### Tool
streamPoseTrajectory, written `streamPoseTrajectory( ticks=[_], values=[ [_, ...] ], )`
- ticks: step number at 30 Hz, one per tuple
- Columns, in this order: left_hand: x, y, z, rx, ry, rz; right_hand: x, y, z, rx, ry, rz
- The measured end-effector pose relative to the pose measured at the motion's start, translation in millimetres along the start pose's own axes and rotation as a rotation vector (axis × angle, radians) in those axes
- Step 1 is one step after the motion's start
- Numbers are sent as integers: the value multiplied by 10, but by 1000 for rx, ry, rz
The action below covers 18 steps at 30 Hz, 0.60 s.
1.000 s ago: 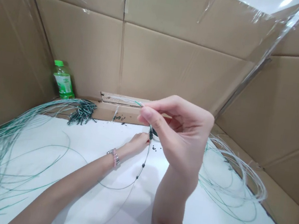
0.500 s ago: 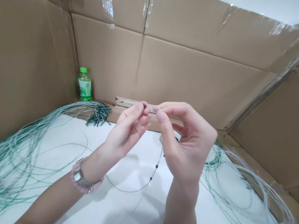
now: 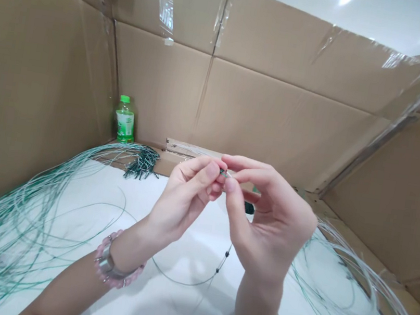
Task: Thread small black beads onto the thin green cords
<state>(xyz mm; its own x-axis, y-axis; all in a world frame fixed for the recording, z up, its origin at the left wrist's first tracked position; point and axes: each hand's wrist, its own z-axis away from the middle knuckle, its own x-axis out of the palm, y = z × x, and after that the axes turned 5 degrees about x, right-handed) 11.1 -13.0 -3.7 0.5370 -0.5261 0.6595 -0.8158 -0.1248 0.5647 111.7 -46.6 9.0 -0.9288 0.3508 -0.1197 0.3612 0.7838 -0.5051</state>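
My left hand, with a pink bead bracelet and a watch at the wrist, pinches a small dark-green bit of thin cord between thumb and forefinger. Thumb and fingertips of my right hand close on a fine pale end of it, right beside the left fingertips. The two hands almost touch, raised above the white surface. Below them, a thin cord loop carries small dark beads or knots. A dark-green thing shows partly behind my right hand; its kind is hidden.
Thin green and white cords lie in a big bundle at left, their dark knotted ends gathered near a green-capped bottle. Another cord bundle lies at right. Cardboard walls enclose the white work surface.
My right fingertips have met the left ones at the small green piece, where a gap showed before. The view has shifted slightly, and both hands appear a little lower and further right.
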Motion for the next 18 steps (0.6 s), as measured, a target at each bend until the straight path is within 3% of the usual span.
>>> streamPoseTrajectory(
  ticks=[12, 18],
  values=[
    [-12, -7, -2, 116, -61, -69, -9, -6, 4, -13, -5, 6],
    [-1, -5, 10, 91, -25, -40, -15, -7, -6, -10, -10, -27]
  ],
)
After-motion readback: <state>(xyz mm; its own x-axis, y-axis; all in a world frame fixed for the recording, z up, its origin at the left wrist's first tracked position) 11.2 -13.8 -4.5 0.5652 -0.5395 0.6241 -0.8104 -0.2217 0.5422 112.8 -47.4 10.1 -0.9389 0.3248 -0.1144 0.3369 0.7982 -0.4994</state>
